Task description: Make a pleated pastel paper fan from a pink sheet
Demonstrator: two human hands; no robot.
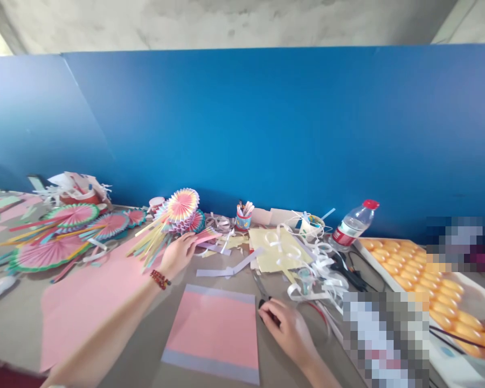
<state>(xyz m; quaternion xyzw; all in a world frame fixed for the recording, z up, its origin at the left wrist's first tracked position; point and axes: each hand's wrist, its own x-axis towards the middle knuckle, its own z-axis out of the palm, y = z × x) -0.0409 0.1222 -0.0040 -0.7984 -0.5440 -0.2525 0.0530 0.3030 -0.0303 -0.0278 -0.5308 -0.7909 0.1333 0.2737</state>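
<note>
Closest to me, a pink sheet with lilac borders (214,334) is lying flat on the gray bench (145,350). Just beside its right edge, the right hand (285,326) is closing around the handles of the scissors (261,284), whose blades are pointing away from the person. Larger pink paper (84,307) is spreading under the left forearm. Farther in, the left hand (180,253) is reaching to a pink strip bundle (207,235), fingertips touching it; I can't tell whether they're gripping. White curled ribbons (323,269) are tangling beside pale yellow paper (277,250), while pleated fans (50,250) are crowding the left side. Toward the back, a pen cup (243,220) is standing upright and a red-capped bottle (352,226) is tilting in my view. Behind everything, a blue partition (246,129) is running across, with a bare, mottled wall (226,24) showing above.
</note>
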